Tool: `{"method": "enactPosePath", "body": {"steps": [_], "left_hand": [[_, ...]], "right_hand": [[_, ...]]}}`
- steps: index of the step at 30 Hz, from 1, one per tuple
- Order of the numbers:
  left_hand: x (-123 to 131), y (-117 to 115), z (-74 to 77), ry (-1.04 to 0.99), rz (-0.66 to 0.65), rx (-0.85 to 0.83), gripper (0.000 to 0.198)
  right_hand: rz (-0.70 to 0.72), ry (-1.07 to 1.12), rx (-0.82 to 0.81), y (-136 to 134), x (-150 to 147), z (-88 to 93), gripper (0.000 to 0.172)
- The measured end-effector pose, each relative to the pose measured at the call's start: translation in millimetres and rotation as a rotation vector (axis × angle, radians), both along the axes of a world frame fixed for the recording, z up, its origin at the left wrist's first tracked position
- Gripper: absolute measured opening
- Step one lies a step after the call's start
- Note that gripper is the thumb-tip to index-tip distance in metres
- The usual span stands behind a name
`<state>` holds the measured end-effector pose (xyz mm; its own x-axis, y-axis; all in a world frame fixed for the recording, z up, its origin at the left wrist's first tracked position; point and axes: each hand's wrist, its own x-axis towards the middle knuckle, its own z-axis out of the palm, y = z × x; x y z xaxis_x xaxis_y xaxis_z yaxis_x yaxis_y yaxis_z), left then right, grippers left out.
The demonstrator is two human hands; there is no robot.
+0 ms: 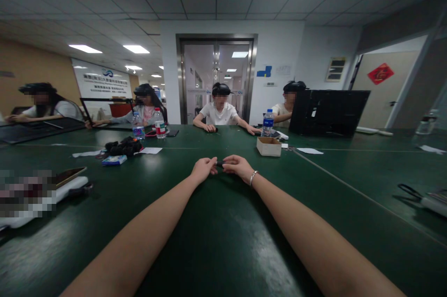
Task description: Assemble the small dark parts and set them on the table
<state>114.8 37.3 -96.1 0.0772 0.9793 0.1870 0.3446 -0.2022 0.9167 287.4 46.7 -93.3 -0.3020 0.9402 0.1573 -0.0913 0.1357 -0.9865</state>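
Both arms stretch forward, left grip (203, 169) and right grip (237, 166) meeting fingertip to fingertip, fingers pinched.

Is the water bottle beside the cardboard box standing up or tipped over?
Upright: the water bottle stands on its base, cap on top.

Over the green table (223, 241), the left hand (203, 169) and right hand (238, 166) meet, pinching a small dark piece (220, 163) between them. A box (268, 146) stands beyond, near a bottle (267, 123).

Green table (223, 236) with cardboard box (268, 147), water bottle (267, 123)
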Motion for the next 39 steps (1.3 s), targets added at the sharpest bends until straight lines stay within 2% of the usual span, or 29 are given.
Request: {"method": "enactPosePath", "body": {"steps": [8, 13, 18, 21, 24, 27, 39], "left_hand": [[-2.7, 1.3, -4.1, 0.17, -0.012, 0.036, 0.058], [-2.0, 1.4, -7.9, 0.154, -0.068, 0.113, 0.045], [-1.3, 0.6, -10.0, 0.113, -0.052, 0.256, 0.026], [-0.6, -1.1, -8.5, 0.081, -0.06, 0.313, 0.021], [-0.3, -4.0, -5.3, 0.068, -0.061, 0.336, 0.02], [-0.7, -6.6, -2.6, 0.059, -0.068, 0.33, 0.02], [-3.5, -9.2, 0.3, 0.11, -0.104, 0.205, 0.033]], "right_hand": [[0.036, 0.017, -0.01, -0.7, 2.4, 1.2, 0.03], [0.025, 0.053, -0.029, -0.3, 3.6, 1.0, 0.026], [-0.018, 0.057, -0.056, 1.5, 2.3, 1.4, 0.016], [-0.023, 0.054, -0.068, 3.4, 1.4, 0.6, 0.013], [-0.018, 0.038, -0.06, 4.9, 1.4, -0.7, 0.017], [-0.011, 0.032, -0.054, 5.3, 1.8, -1.1, 0.021], [0.028, 0.04, -0.062, 3.2, 4.3, 0.0, 0.018]]}}
